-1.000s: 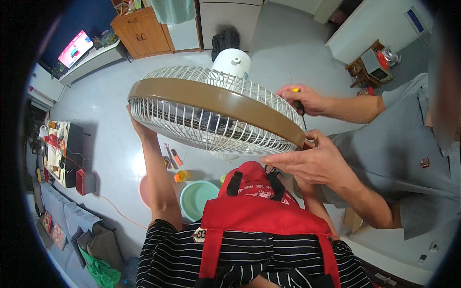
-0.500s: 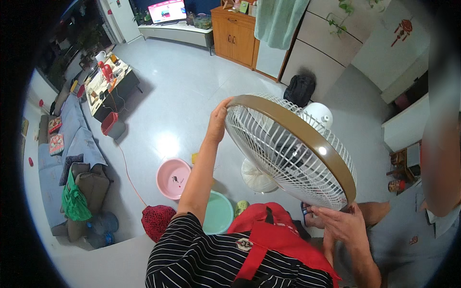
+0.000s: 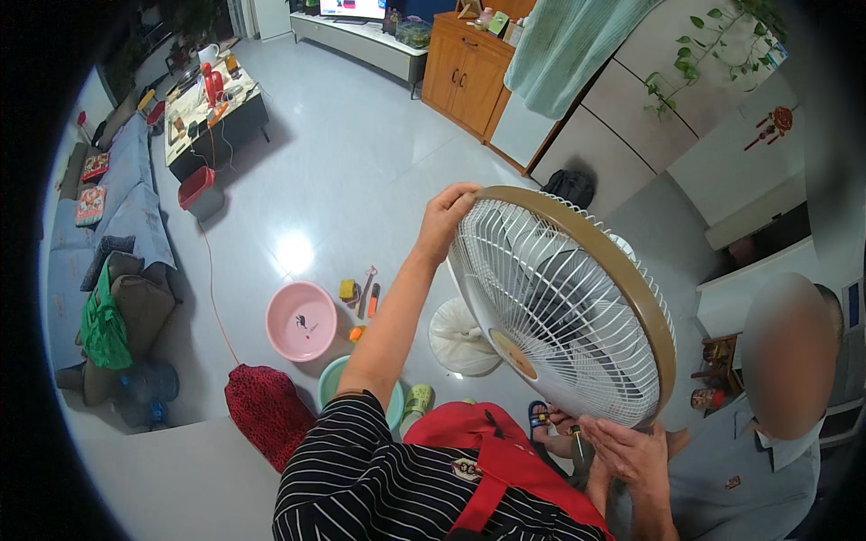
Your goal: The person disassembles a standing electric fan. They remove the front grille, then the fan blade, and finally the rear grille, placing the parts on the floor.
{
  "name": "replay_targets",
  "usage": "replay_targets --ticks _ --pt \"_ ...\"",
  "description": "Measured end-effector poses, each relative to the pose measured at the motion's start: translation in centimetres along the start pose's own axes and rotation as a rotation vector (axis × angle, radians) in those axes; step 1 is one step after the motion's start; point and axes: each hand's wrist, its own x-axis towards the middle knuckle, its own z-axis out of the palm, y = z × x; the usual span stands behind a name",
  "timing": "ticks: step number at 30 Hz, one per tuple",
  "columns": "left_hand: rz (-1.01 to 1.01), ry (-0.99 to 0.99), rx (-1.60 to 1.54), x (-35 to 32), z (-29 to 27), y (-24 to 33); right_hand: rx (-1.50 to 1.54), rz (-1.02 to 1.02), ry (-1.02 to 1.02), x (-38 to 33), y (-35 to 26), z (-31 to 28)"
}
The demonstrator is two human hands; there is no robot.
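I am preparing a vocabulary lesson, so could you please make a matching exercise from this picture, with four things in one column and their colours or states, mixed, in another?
Column one:
1. Fan rim
2. Wearer's left hand
3. Backpack
4. Hanging cloth

Column two:
A. Black
B. Pale green
C. Brown
D. Holding the fan rim

Right pairs: 1-C, 2-D, 3-A, 4-B.

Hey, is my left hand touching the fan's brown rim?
Touching. The head view shows your left hand with its fingers closed around the brown rim at its upper-left end.
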Motion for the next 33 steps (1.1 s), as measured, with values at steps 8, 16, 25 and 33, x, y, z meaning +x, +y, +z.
replay_targets --ticks 8,16,25,33 --pt "0.108 -0.050 0.175 1.1 -0.5 0.5 -0.451 -0.115 0.185 -0.9 -2.2 -1.3" --pt "-0.010 -0.136 -0.114 1.1 -2.9 -2.1 -0.101 -0.201 0.337 -1.6 -1.7 -0.8" --pt "-0.422 0.197 -0.487 -3.9 -3.5 -17.8 -0.439 -0.141 0.257 -4.7 -7.4 -6.2" --pt "-0.277 0.412 -0.690 -4.4 -4.2 -19.0 -0.227 -0.443 0.403 0.7 -2.0 -2.6"
